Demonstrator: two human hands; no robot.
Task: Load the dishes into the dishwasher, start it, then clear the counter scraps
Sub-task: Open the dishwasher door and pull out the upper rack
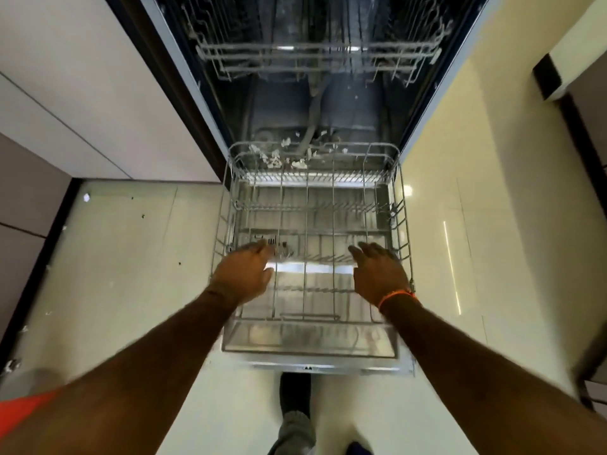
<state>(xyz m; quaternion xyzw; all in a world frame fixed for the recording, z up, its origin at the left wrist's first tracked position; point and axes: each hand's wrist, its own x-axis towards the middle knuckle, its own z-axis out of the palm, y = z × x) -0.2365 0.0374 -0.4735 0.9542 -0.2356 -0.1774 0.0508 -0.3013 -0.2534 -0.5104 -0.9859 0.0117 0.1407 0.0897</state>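
My left hand (pixel 243 274) and right hand (pixel 381 274) hover with relaxed, open grip over the near end of the grey wire lower dishwasher rack (pixel 226 205), pulled out over the open door.

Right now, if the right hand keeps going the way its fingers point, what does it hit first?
Probably the lower rack. The right hand is over its front part, fingers pointing forward and down into the wire tines. No dishes lie in that line. Depth is unclear, so it may already be touching the wires.
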